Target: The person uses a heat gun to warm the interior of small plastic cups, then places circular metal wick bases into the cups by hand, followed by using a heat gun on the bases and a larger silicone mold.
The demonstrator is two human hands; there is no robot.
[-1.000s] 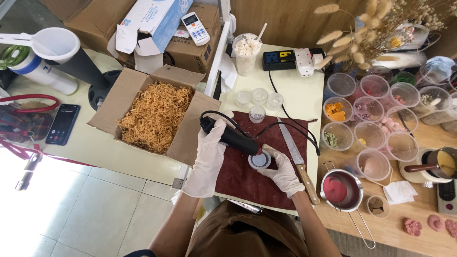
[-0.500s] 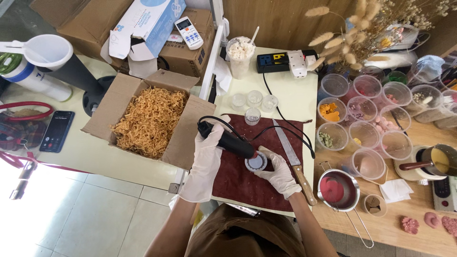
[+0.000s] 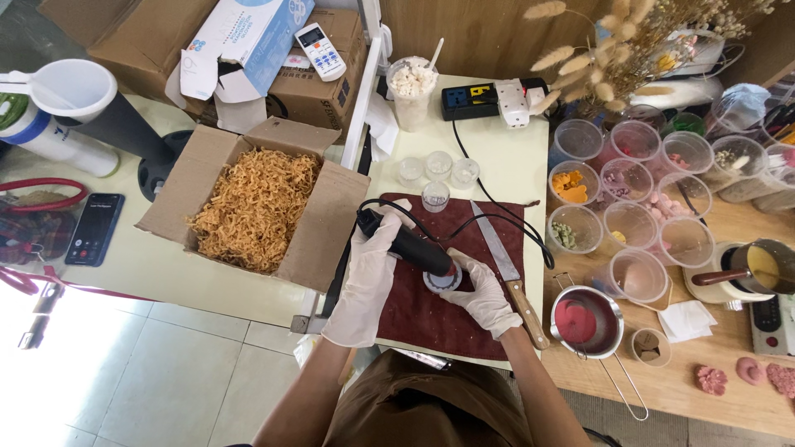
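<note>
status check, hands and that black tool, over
Left hand gripping black corded tool, nozzle down on small clear cup. Right hand steadying cup on dark red mat. Knife lying close beside right hand.

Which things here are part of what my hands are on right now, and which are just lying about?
In use:
- left hand gripping the black corded tool
- right hand steadying the small round container
- dark red cloth beneath

Lying about:
- knife on the cloth
- cardboard box of shredded filler
- phone
- remote control
- saucepan of red liquid
</note>
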